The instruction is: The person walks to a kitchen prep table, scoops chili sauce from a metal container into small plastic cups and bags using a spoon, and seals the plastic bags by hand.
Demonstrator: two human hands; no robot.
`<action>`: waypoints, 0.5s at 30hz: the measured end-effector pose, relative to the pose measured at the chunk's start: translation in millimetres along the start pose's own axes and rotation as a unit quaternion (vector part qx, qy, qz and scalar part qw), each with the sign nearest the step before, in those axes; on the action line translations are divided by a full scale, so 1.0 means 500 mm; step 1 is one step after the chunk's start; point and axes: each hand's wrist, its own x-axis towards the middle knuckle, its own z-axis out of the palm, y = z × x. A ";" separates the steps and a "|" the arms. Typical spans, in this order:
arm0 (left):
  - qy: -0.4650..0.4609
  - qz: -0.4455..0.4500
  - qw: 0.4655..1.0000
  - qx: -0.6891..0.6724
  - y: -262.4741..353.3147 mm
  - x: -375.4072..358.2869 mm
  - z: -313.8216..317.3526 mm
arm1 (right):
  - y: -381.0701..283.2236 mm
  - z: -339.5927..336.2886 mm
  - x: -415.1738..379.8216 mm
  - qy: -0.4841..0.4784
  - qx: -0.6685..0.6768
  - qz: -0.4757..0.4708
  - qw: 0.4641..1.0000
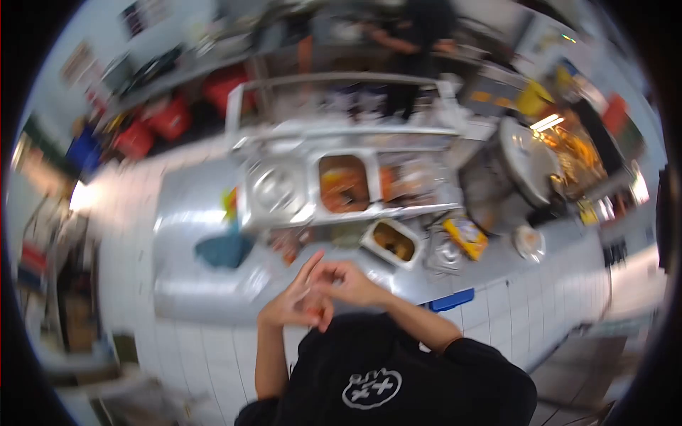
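My left hand (291, 304) is in front of my chest, over the near edge of the steel table (185, 287), its fingers apart. My right hand (351, 282) reaches across to meet it, with its fingers curled in against the left fingers. Motion blur hides whether anything thin lies between them. Beyond the hands are a crumpled teal cloth (224, 250), a blurred clear bag (285, 243) with reddish contents and a small steel container (391, 243) holding dark food in liquid.
A raised steel frame holds a lidded pan (275, 188) and a pan of orange-red sauce (343, 184). To the right are a yellow packet (466, 238), a large pot (497, 177) and a blue object (452, 299). Another person (430, 32) stands at the back.
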 end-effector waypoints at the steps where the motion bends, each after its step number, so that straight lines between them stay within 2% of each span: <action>1: -0.013 -0.020 1.000 0.012 -0.001 0.020 -0.003 | 0.014 0.001 -0.017 0.047 0.032 -0.037 0.998; 2: -0.030 -0.037 0.999 0.008 -0.007 0.044 -0.005 | 0.016 -0.021 -0.038 0.037 -0.032 -0.016 0.999; 4: -0.057 -0.045 0.997 -0.037 -0.024 0.078 0.005 | 0.016 -0.025 -0.070 0.099 -0.065 -0.051 0.992; 8: -0.098 -0.041 0.983 -0.152 -0.056 0.131 0.020 | 0.019 -0.049 -0.117 0.137 -0.035 -0.070 0.987; 10: -0.071 -0.042 0.996 -0.022 -0.064 0.151 0.009 | -0.003 -0.052 -0.166 0.139 -0.034 -0.054 0.988; 13: 0.004 -0.022 0.986 0.164 -0.054 0.159 -0.013 | 0.000 -0.068 -0.188 0.222 -0.130 -0.179 0.949; 15: 0.064 0.000 0.958 0.278 -0.038 0.167 0.013 | -0.016 -0.075 -0.203 0.246 -0.124 -0.180 0.944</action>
